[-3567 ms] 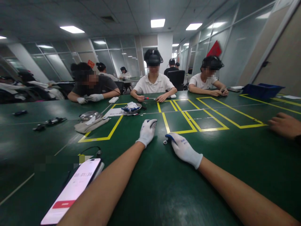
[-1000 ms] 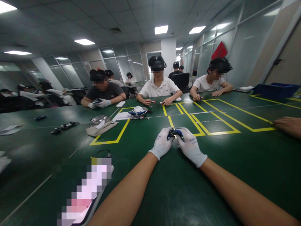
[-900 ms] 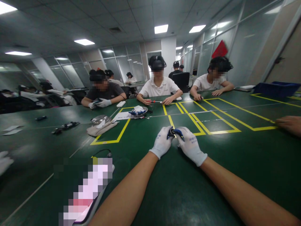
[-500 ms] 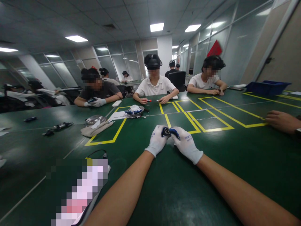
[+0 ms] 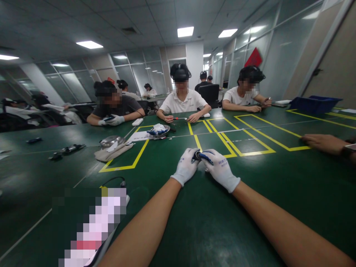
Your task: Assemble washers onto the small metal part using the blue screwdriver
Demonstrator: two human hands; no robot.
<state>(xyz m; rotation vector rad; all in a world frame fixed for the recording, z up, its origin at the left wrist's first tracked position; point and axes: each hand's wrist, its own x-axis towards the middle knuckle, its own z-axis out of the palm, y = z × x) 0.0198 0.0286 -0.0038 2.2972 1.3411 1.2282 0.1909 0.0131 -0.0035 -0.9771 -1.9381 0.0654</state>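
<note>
My left hand (image 5: 185, 165) and my right hand (image 5: 221, 170), both in white gloves, meet over the green table (image 5: 194, 222). Their fingers are closed together on a small dark part with a blue end (image 5: 200, 156), held between the fingertips just above the table. A small silvery piece (image 5: 206, 170) lies on the table under my right hand.
A phone (image 5: 94, 226) lies at my near left with a cable beside it. Yellow tape boxes (image 5: 236, 141) mark the table ahead. A metal dish on cloth (image 5: 111, 145) and a bowl with gloves (image 5: 158, 129) sit further back. Other people sit across; another person's hand (image 5: 322, 142) rests at right.
Earlier my hands lay apart and flat on the table; they have come together on the small dark part. In the last second they have barely moved.
</note>
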